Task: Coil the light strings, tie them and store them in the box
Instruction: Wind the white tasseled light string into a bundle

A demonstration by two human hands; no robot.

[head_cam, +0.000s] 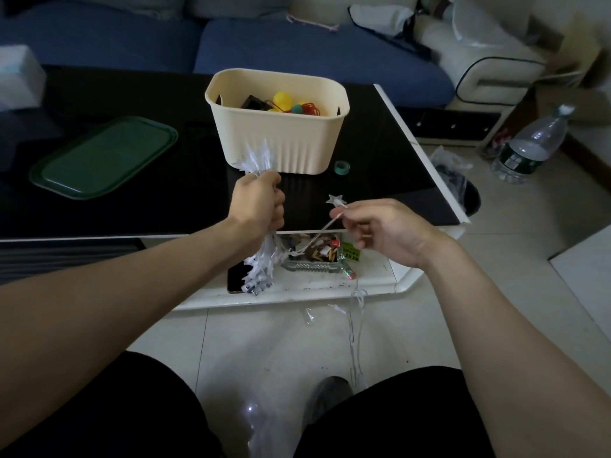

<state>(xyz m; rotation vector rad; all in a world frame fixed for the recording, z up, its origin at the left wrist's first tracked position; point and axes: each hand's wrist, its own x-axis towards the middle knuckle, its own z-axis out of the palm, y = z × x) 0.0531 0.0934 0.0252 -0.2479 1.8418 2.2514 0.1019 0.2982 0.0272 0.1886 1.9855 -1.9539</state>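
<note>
A home living room: a blue-cushioned sofa (314, 57) runs along twelve o'clock behind a glossy black coffee table (165, 193), a cream armchair (479, 61) at two o'clock, pale floor tiles (545, 226) underfoot.

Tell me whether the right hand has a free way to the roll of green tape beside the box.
Probably not yet: the path over the black table to the green tape looks clear, but the right hand is pinching the light string and would need to let go first.

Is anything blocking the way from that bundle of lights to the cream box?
Nothing visible does. The left hand grips the light bundle right before the box, whose top is open; its green lid lies aside.
</note>
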